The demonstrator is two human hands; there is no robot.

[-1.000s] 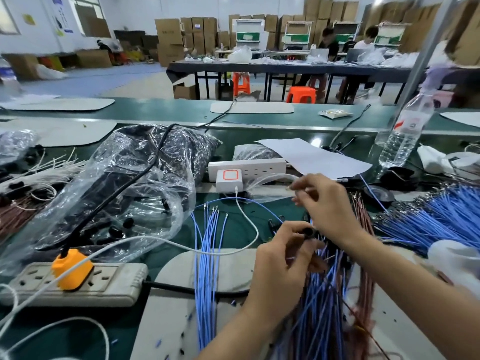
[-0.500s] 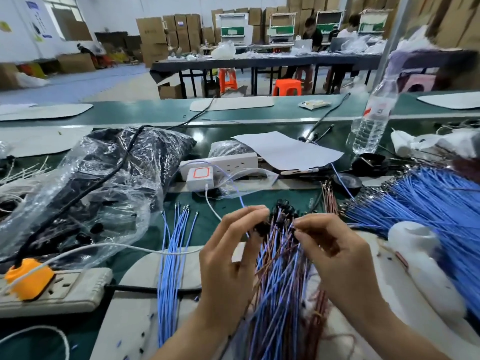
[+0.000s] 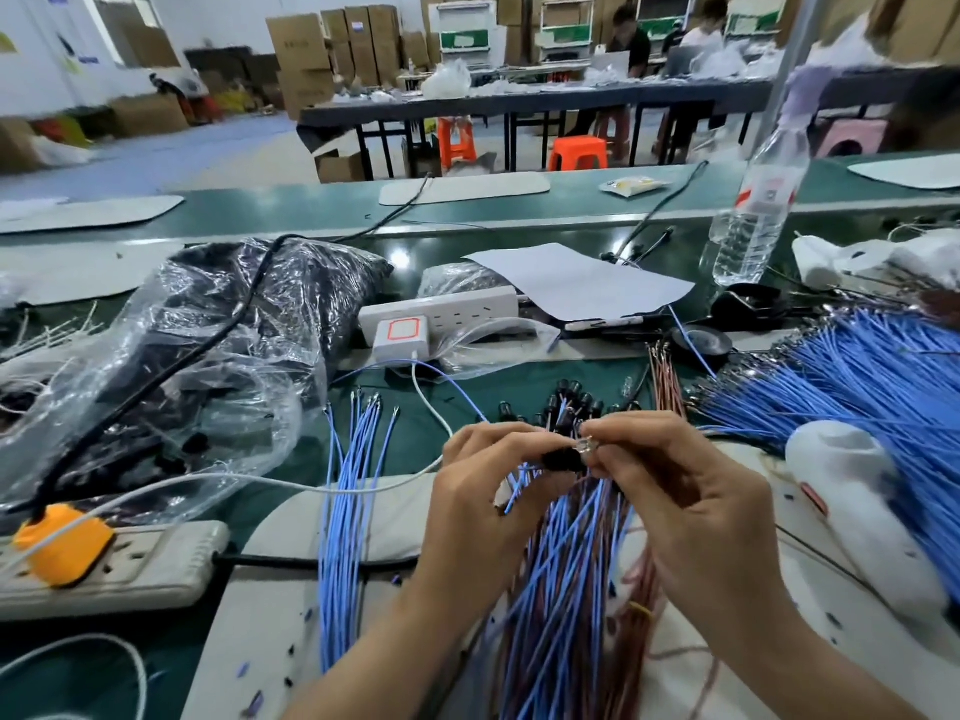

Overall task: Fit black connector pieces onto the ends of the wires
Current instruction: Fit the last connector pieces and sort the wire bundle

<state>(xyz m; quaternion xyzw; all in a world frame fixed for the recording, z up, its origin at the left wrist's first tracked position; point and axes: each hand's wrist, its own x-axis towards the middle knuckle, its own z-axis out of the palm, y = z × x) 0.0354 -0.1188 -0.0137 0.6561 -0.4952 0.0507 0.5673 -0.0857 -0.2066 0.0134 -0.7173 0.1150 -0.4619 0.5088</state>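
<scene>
This is a factory work room. A long green work bench (image 3: pixel 311 210) holds big heaps of blue wires (image 3: pixel 857 376), a clear bag (image 3: pixel 208 366) of small black parts and two power strips (image 3: pixel 130 569), and tall stacks of cardboard boxes (image 3: pixel 304 59) stand by the far wall. Farther back, across a wide open floor, other people (image 3: pixel 628 39) sit at a long dark table (image 3: pixel 519 103) with orange stools (image 3: pixel 577 153) beside it.
</scene>
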